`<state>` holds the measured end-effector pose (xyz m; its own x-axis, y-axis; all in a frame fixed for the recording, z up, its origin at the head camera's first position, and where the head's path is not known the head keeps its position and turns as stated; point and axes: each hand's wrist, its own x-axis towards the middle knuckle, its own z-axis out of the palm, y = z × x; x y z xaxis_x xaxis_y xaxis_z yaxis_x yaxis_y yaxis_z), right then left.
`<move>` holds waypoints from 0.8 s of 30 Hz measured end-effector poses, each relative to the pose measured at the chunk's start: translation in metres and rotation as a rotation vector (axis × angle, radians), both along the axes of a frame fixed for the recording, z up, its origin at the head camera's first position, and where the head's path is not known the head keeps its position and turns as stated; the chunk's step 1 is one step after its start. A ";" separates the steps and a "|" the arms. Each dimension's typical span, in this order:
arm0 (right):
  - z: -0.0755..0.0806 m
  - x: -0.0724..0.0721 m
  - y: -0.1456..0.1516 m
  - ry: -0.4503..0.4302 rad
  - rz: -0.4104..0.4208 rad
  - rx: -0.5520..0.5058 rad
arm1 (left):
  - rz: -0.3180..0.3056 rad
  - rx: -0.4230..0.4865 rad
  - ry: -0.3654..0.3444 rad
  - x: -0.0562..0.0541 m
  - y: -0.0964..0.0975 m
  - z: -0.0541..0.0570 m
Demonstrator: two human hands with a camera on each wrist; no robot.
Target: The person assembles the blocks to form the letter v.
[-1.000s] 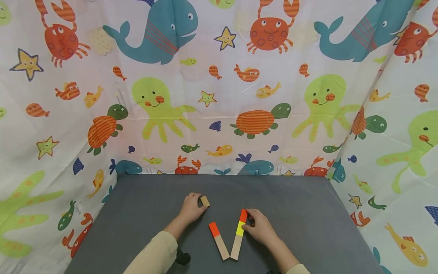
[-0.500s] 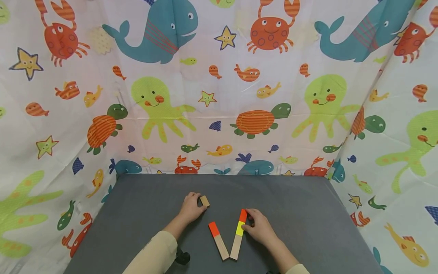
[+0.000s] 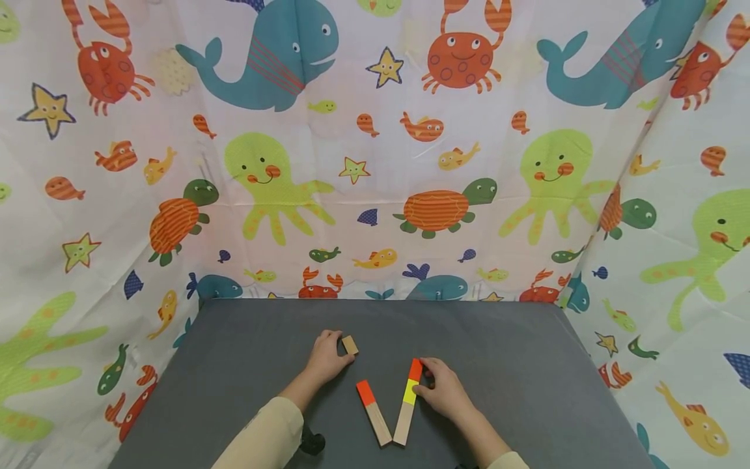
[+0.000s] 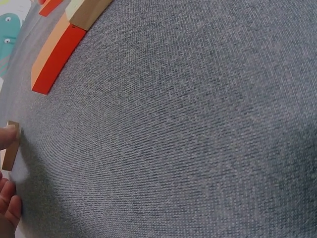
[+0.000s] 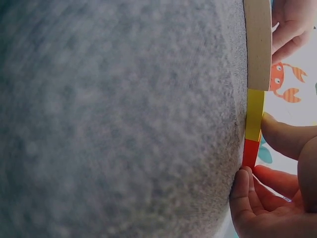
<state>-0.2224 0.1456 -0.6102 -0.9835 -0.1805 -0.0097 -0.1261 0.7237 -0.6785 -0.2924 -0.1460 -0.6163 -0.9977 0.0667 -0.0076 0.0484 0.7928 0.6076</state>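
In the head view, my left hand (image 3: 323,358) holds a small plain wooden block (image 3: 350,345) between thumb and fingers. The left wrist view shows the thumb on this wooden block (image 4: 12,148). My right hand (image 3: 446,389) is at the right-hand row of blocks. Its thumb touches the yellow block (image 5: 255,114), and its fingertips sit at the far end of the red block (image 5: 250,152). A long plain wooden block (image 3: 404,423) continues that row toward me. Left of it, another red block (image 3: 366,392) tops a second long wooden block (image 3: 379,425). Together the two rows form a V.
Everything lies on a dark grey cloth-covered table (image 3: 498,345). A white curtain (image 3: 381,143) printed with sea animals stands behind and at both sides. A black object (image 3: 312,443) shows under the left forearm.
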 end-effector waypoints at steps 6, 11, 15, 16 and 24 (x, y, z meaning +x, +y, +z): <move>-0.001 0.000 0.001 -0.002 -0.011 -0.002 | -0.004 0.003 0.018 0.001 0.000 -0.003; -0.002 0.000 0.000 -0.007 -0.022 0.003 | -0.002 0.018 0.038 0.004 -0.001 -0.002; -0.002 0.000 -0.001 -0.008 -0.017 0.009 | 0.003 0.025 0.041 0.008 -0.003 0.001; -0.002 0.000 -0.002 -0.009 -0.018 0.009 | 0.002 0.024 0.044 0.009 -0.003 0.001; -0.002 -0.001 0.000 -0.011 -0.023 0.004 | 0.015 0.086 0.083 0.017 -0.008 0.002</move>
<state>-0.2237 0.1461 -0.6118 -0.9873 -0.1577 -0.0214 -0.1018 0.7291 -0.6768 -0.2751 -0.1542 -0.6144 -0.9956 0.0482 0.0806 0.0899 0.7392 0.6675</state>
